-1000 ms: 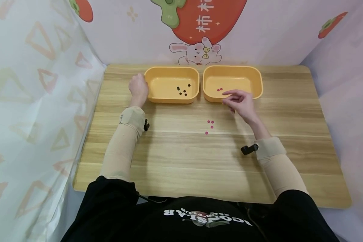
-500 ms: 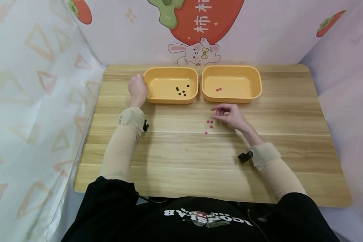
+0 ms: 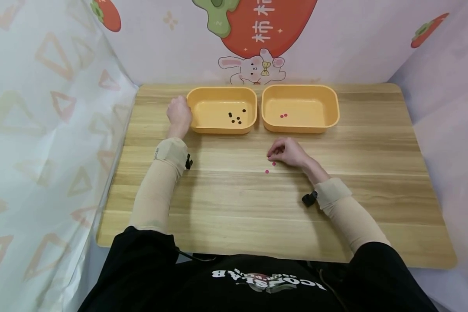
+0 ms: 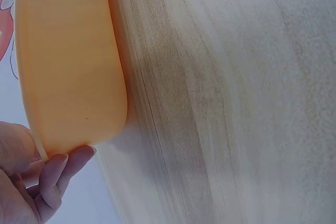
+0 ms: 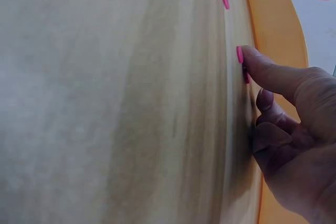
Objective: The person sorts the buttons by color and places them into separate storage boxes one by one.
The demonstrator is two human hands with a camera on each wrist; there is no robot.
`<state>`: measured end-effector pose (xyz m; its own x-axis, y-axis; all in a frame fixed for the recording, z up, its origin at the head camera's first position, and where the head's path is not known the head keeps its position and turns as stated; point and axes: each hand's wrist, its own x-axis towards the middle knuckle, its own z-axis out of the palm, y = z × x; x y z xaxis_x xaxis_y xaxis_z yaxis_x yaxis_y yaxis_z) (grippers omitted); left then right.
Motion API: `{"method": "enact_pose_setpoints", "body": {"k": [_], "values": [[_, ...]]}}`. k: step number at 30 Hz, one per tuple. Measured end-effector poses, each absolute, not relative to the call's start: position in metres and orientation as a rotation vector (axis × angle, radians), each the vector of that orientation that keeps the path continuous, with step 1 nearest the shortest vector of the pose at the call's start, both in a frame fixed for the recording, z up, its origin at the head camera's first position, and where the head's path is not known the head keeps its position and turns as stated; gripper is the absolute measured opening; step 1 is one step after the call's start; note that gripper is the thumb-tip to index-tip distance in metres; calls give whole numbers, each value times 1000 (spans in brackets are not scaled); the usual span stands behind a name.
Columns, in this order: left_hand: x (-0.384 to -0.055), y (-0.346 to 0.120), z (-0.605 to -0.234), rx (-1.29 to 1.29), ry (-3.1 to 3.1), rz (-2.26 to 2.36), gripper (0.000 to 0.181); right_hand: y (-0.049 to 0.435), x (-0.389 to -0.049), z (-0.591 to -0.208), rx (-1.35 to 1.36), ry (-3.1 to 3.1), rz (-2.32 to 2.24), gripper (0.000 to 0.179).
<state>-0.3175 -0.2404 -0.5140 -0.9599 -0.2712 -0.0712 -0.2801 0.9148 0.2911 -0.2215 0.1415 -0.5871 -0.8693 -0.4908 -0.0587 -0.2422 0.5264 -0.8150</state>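
My left hand (image 3: 179,116) holds the left end of the left yellow tray (image 3: 222,129); in the left wrist view its fingers (image 4: 52,174) grip the tray's rim. Several small black discs (image 3: 238,118) lie inside. My right hand (image 3: 290,152) is at the table in front of the right yellow tray (image 3: 301,129), thumb and forefinger pinching at a small pink disc (image 5: 247,77). Two more pink discs lie close by, the nearer disc (image 3: 274,164) just below the fingertips and another disc (image 3: 267,171) further toward me. Two pink discs (image 3: 283,115) are in the right tray.
Both trays stand side by side along the back of the wooden table (image 3: 234,208), with a narrow gap between them. Behind is a wall sheet (image 3: 171,47) printed with a rabbit and fruit. A patterned white sheet (image 3: 54,151) hangs at the left.
My right hand has moved from over the right tray's front rim down and left to the pink discs, covering part of the group. The left hand stays at its tray.
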Motion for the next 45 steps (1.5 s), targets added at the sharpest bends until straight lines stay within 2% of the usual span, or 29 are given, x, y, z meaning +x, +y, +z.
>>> {"method": "enact_pose_setpoints", "body": {"k": [9,17,32,45], "values": [[-316,-237,-513,-417,3091,451,30,146,-218,-591,-567,2521,-1297,11],[-315,-236,-512,-419,3089,419,29,153,-217,-597,-323,2363,-1667,19],[-314,-236,-514,-393,3109,409,28,163,-200,-598,-168,2234,-1884,29],[-316,-237,-511,-371,3077,410,29,192,-181,-571,-119,2228,-2114,30]]}}
